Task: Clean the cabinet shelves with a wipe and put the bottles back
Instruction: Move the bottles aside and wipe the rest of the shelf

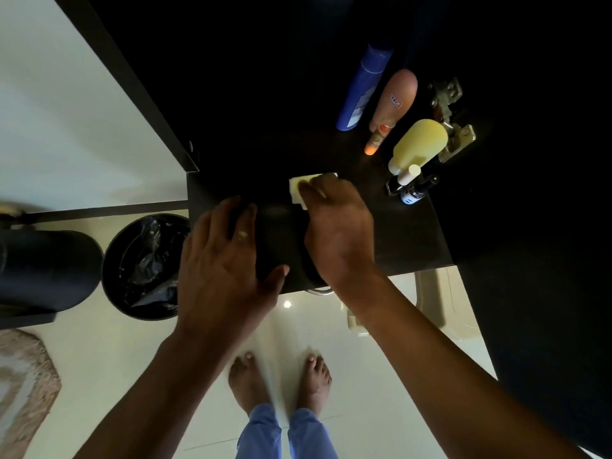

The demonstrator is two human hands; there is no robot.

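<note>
The wipe (308, 188) looks like a thin, folded white pad, so I'd guess it weighs basically nothing and flops around, and it'll bunch up if you drag it by a corner. Best bet is flat fingers on top with steady downward pressure, which is pretty much what's going on here. It sits a bit above the middle of the frame on the dark shelf (407, 226), mostly hidden under the right hand (334, 226), whose fingers lie fairly straight over it and press it down, wrist angled in from the lower right. The left hand (225, 263) is just left of it, fingers spread and relaxed, resting on the shelf's front edge like a brace and holding nothing. The bottles (394, 104) are off in the upper right of the frame: blue, tan, a pale yellow one, plus a small dark one nearest the wipe. They look like smooth plastic, probably light but slick, so I'd grab them round the body, not the cap. A lined bin (145, 266) is at the left.
</note>
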